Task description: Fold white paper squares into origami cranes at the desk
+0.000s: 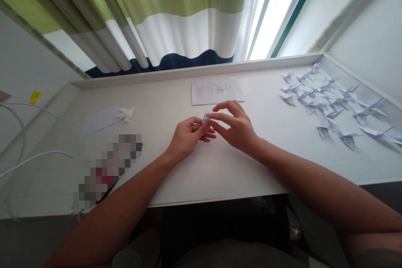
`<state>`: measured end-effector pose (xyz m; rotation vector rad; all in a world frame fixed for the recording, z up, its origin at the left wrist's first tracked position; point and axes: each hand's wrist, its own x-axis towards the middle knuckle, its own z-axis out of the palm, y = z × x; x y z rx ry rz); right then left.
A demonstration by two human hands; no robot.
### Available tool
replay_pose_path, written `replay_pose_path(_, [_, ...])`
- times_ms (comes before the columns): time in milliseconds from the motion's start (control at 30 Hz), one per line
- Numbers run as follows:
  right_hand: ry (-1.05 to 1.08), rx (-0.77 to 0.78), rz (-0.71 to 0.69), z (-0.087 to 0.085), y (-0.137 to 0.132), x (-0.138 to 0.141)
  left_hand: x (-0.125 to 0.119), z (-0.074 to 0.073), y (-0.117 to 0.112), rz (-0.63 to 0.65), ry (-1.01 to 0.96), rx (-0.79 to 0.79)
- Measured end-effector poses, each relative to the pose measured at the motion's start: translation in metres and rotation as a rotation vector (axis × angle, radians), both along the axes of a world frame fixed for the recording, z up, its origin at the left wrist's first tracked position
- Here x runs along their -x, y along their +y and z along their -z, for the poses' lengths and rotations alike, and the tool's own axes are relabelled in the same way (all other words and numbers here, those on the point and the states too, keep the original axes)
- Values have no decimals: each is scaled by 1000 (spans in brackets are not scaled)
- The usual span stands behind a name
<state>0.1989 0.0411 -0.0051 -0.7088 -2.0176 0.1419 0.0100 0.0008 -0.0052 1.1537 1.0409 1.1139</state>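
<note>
Both hands meet above the middle of the white table (220, 167). A small folded piece of white paper (205, 118) is pinched between them. My left hand (187, 136) grips it from the left with thumb and curled fingers. My right hand (236, 127) pinches its right side with thumb and forefinger while the other fingers fan out. Most of the paper is hidden by the fingers.
Several folded paper cranes (329, 100) are spread over the table's right side. A printed sheet (216, 91) lies beyond the hands. Left of them lie blank paper sheets (100, 119), a crumpled white scrap (126, 113) and white cables (21, 150). A curtain (157, 16) hangs behind.
</note>
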Motion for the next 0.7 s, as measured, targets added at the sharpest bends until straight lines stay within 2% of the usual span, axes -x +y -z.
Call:
replay_pose_path(200, [-110, -57, -168, -5, -6, 0, 2, -4, -1, -5, -81, 9])
replay_pose_path(333, [-155, -68, -168, -6, -5, -3, 5, -7, -3, 6, -98, 24])
replay_pose_path(467, [-203, -156, -188, -7, -4, -6, 10, -9, -1, -25, -128, 51])
replay_pose_path(600, [-212, -260, -166, -8, -5, -7, 13, -13, 0, 20, -188, 58])
replay_pose_path(700, [-182, -281, -138, -7, -5, -6, 12, -13, -1, 8, -173, 22])
